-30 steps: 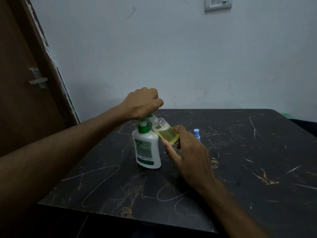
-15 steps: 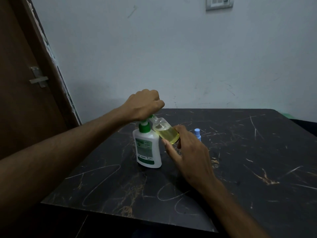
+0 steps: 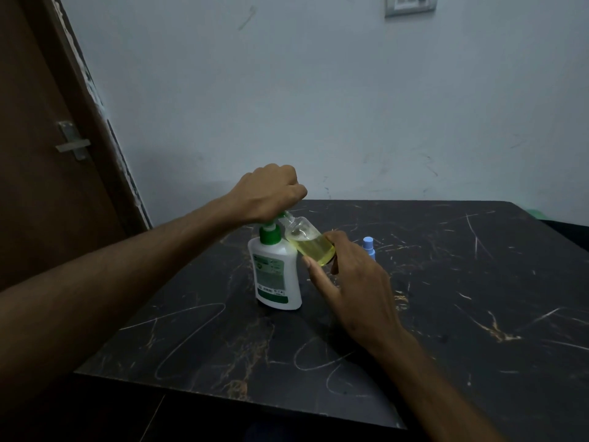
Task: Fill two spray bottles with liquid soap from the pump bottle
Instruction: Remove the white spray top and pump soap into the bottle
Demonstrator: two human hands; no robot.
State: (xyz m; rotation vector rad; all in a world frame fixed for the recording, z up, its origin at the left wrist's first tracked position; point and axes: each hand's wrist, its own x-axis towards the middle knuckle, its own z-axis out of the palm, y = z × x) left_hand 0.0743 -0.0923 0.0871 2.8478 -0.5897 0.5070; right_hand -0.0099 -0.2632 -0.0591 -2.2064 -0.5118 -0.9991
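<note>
A white pump bottle [image 3: 276,275] with a green collar stands on the dark marble table [image 3: 446,298]. My left hand [image 3: 271,194] sits fisted on top of its green pump head, fingers curled over it. My right hand [image 3: 347,282] holds a small clear spray bottle [image 3: 310,242] tilted, its open neck at the pump nozzle. Yellow liquid soap fills about half of it. A blue spray cap [image 3: 369,247] shows just behind my right hand; whatever it sits on is hidden.
A brown door [image 3: 47,154] with a metal latch stands at the left. A pale wall rises behind the table, with a switch plate [image 3: 409,4] at the top. The table's front edge lies near me.
The pump head and my left hand sit slightly lower than one second ago. The spray bottle stays at the nozzle in my right hand.
</note>
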